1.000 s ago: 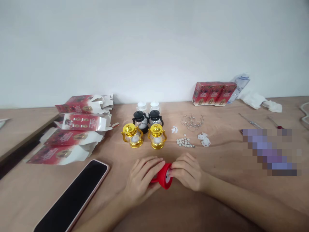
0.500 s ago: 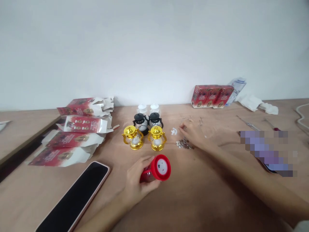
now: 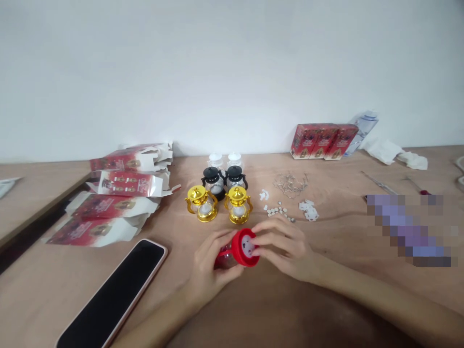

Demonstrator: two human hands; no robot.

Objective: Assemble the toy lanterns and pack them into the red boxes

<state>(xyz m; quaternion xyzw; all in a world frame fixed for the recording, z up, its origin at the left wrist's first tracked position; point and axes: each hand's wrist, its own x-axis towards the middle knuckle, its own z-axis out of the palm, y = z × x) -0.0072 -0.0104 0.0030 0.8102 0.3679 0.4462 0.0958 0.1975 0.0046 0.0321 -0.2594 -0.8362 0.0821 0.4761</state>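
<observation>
My left hand (image 3: 208, 268) is wrapped round a small red toy lantern (image 3: 237, 249), held on its side with its round base turned toward me. My right hand (image 3: 281, 244) is at that base, thumb and fingers pinched against it; whatever sits between the fingertips is too small to make out. Just beyond the hands lie several small silver button cells (image 3: 277, 210). Two gold lanterns (image 3: 237, 205), two black ones (image 3: 214, 181) and two white-capped ones (image 3: 216, 159) stand in rows behind.
A black phone in a pink case (image 3: 114, 292) lies at the lower left. Opened red cartons (image 3: 119, 193) are piled left. A heap of wire hooks (image 3: 290, 183), white plastic bits (image 3: 308, 210), closed red boxes (image 3: 322, 140) and screwdrivers (image 3: 379, 182) lie to the right.
My right hand was out at the button cells half a second ago and has come back to the lantern's base. The left hand has kept hold of the lantern throughout.
</observation>
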